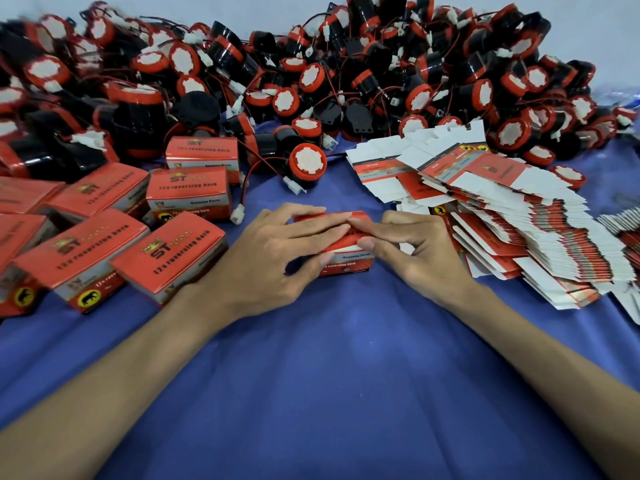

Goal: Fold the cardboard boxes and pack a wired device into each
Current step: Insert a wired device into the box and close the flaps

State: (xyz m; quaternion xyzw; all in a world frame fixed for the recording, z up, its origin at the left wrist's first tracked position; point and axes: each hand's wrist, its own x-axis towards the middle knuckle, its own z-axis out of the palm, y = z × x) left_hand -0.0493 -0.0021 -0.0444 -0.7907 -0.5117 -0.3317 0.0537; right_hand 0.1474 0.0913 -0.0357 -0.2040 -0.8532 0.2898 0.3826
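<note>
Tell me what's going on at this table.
A person holds one small red box on the blue cloth. The left grip lies over its top with the thumb on the front; the right grip pinches its right end. Folded boxes sit to the left, flat box blanks are stacked to the right, and a heap of red-and-black wired devices lies behind.

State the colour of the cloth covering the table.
The cloth is plain blue, seen best in the head view.
</note>
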